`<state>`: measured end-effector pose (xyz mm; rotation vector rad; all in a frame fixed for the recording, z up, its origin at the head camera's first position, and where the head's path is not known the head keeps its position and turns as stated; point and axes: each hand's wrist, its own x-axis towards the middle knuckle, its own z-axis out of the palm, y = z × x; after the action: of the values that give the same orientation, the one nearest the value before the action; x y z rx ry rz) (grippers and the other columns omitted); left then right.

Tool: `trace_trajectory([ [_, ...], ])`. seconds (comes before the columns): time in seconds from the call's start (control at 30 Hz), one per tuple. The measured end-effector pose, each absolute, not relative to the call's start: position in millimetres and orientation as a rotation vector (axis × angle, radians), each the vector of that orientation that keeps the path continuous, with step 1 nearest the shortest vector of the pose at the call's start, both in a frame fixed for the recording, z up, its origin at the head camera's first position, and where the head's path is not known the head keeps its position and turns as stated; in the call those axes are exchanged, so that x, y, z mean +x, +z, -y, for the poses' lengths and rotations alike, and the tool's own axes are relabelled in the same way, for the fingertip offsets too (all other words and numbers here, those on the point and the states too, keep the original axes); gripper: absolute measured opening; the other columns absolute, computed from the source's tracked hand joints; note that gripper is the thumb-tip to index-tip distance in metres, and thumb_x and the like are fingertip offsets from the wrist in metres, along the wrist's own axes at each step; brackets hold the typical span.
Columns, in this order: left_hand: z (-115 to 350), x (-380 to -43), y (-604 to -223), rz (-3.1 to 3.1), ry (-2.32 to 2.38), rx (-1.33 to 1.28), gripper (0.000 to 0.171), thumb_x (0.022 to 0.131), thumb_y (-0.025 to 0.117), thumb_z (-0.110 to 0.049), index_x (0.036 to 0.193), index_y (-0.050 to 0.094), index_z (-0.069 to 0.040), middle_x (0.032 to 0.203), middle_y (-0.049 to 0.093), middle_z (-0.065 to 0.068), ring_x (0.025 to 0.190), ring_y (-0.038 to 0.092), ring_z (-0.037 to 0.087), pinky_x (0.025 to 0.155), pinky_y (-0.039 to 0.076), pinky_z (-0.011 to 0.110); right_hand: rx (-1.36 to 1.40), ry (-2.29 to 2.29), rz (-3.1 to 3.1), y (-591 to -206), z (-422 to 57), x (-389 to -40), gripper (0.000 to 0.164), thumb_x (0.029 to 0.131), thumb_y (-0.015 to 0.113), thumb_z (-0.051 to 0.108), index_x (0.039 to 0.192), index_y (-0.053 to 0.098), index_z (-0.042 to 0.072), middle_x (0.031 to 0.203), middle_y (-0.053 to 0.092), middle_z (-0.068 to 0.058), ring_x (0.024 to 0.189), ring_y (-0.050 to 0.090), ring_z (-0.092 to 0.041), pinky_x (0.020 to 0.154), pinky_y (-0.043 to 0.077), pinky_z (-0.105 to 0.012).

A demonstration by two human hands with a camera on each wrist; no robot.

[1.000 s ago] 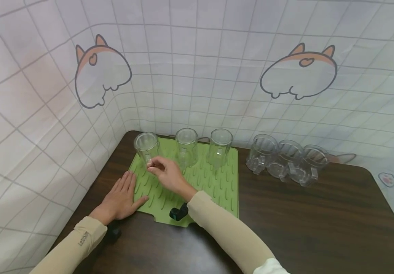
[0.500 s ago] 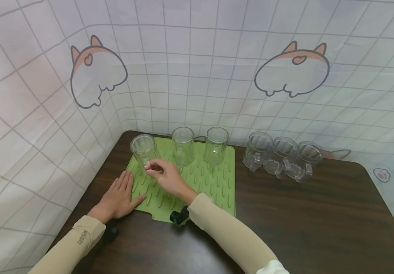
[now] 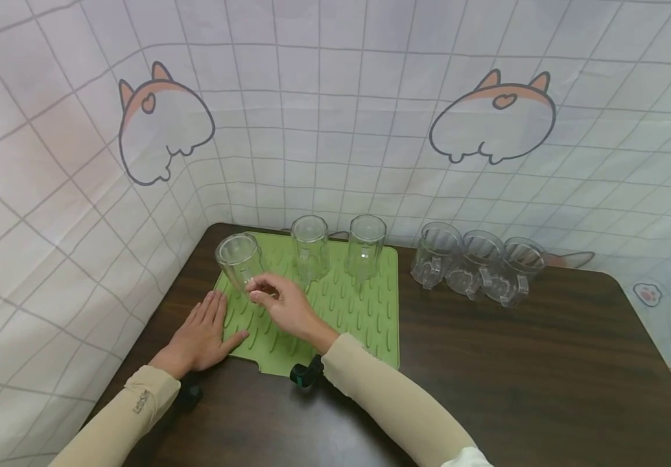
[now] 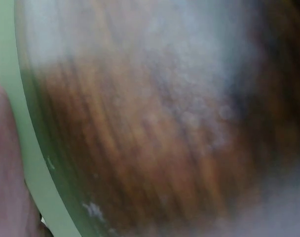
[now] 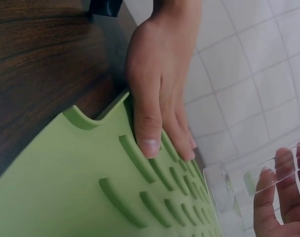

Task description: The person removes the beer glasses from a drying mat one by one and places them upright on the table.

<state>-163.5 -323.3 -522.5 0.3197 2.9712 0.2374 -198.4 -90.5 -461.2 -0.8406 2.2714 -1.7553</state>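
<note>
My right hand [image 3: 288,305] pinches the handle of a clear glass mug [image 3: 240,258] at the back left of a green ridged mat [image 3: 335,331]. The mug tilts, its rim leaning left and its base toward the mat. In the right wrist view the handle [image 5: 274,174] shows between the curled fingers. My left hand [image 3: 198,337] lies flat with fingers straight, resting on the mat's left edge and the table. Two more clear mugs, one in the middle [image 3: 310,250] and one on the right [image 3: 365,250], stand upright along the mat's back.
Three clear mugs stand close together on the dark wooden table [image 3: 487,376] right of the mat; the nearest mug [image 3: 437,256] is by the mat. A white cloth wall [image 3: 335,130] with grid lines rises behind and to the left.
The mug in my right hand has tipped further, its rim moving left and slightly toward me. My left hand stays in place on the mat. The head view has shifted slightly.
</note>
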Motion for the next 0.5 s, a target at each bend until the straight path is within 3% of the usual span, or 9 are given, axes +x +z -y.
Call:
trace_trajectory([
  [0.27, 319.6, -160.2, -516.0, -2.981, 0.293, 0.334, 0.104, 0.102, 0.042, -0.068, 0.16, 0.015, 0.014, 0.169, 0.011, 0.036, 0.159, 0.009, 0.052, 0.128, 0.014, 0.068, -0.825, -1.769, -2.248, -459.3, 85.2, -193.1, 0.019, 0.107, 0.058, 0.022, 0.121, 0.068, 0.014, 0.119, 0.072, -0.008, 0.1, 0.068, -0.01, 0.085, 0.058, -0.023],
  [0.43, 317.8, -158.5, -511.1, -2.977, 0.266, 0.321, 0.1, 0.103, 0.046, -0.063, 0.16, 0.016, 0.014, 0.17, 0.012, 0.035, 0.159, 0.009, 0.052, 0.129, 0.013, 0.067, -0.768, -1.797, -2.2, -456.7, 81.7, -190.4, 0.018, 0.107, 0.057, 0.02, 0.12, 0.068, 0.014, 0.119, 0.072, -0.01, 0.105, 0.07, -0.022, 0.097, 0.061, -0.045],
  [0.5, 317.7, -159.0, -509.7, -2.971, 0.252, 0.322, 0.1, 0.103, 0.047, -0.061, 0.16, 0.016, 0.015, 0.169, 0.012, 0.035, 0.159, 0.01, 0.052, 0.129, 0.014, 0.067, -0.764, -1.799, -2.19, -456.0, 79.5, -188.9, 0.018, 0.107, 0.057, 0.02, 0.12, 0.068, 0.014, 0.118, 0.072, -0.01, 0.106, 0.07, -0.025, 0.097, 0.06, -0.048],
])
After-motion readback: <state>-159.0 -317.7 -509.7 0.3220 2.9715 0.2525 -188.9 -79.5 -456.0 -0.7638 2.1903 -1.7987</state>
